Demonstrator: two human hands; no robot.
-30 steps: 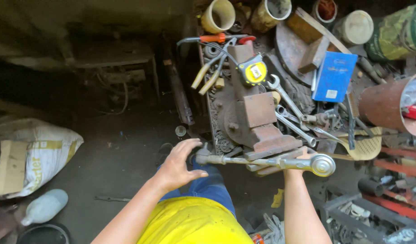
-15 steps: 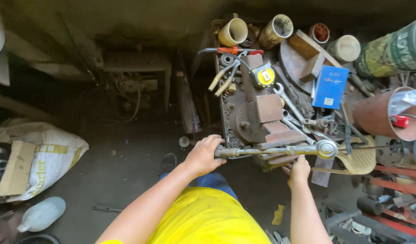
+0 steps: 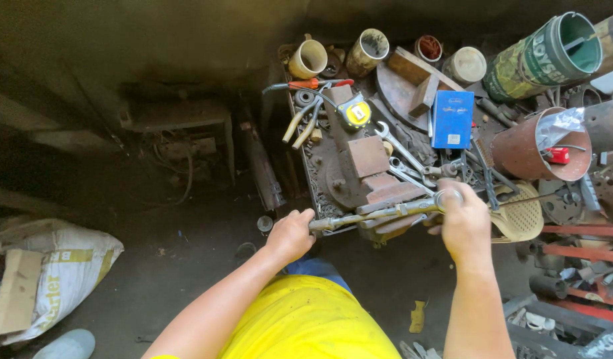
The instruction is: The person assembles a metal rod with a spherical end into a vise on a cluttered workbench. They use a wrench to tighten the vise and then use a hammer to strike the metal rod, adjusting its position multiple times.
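Note:
A rusty bench vise (image 3: 367, 174) sits on a cluttered metal workbench (image 3: 317, 174). Its long handle bar (image 3: 379, 214) runs across the front of the vise. My left hand (image 3: 292, 234) grips the bar's left end. My right hand (image 3: 463, 221) is closed over the bar's right end, covering the knob there. A yellow tape measure (image 3: 354, 113) lies on top of the vise, with several wrenches (image 3: 401, 154) to its right.
Pliers (image 3: 305, 121) and a red-handled tool (image 3: 310, 84) lie at the bench's back left. A blue box (image 3: 451, 119), cans (image 3: 307, 60) and a rusty cylinder (image 3: 536, 146) crowd the right. A white sack (image 3: 57, 274) lies on the floor, left.
The view has shifted and the bench sits further right. My right hand moved from under the bar's right end to over the knob. My left hand closed on the bar's left end.

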